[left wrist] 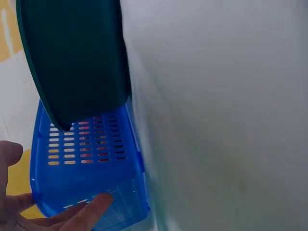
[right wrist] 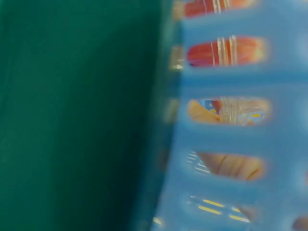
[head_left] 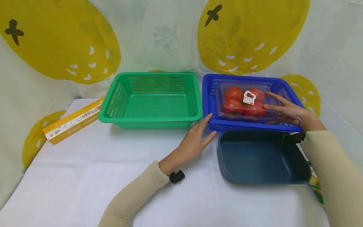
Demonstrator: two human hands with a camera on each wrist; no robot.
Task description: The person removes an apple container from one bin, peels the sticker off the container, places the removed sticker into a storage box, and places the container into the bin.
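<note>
A clear plastic pack of tomatoes [head_left: 233, 107] with a white label lies inside the blue basket [head_left: 255, 125]. My right hand [head_left: 289, 112] reaches over the basket's right side, its fingers spread against the pack's right end. Through the slots in the right wrist view, parts of fingers [right wrist: 231, 165] show beside clear plastic. At the basket's front left corner is my left hand [head_left: 190, 143], fingers extended. The left wrist view has its fingers [left wrist: 91, 211] by the blue basket's end wall; whether they press on it I cannot tell.
A green basket [head_left: 150, 119] stands left of the blue one. Close in front of the blue basket sits a dark teal bin [head_left: 252, 160]. A yellow pasta box [head_left: 75, 121] lies at the far left. A colourful packet [head_left: 315, 183] is partly hidden behind the right sleeve.
</note>
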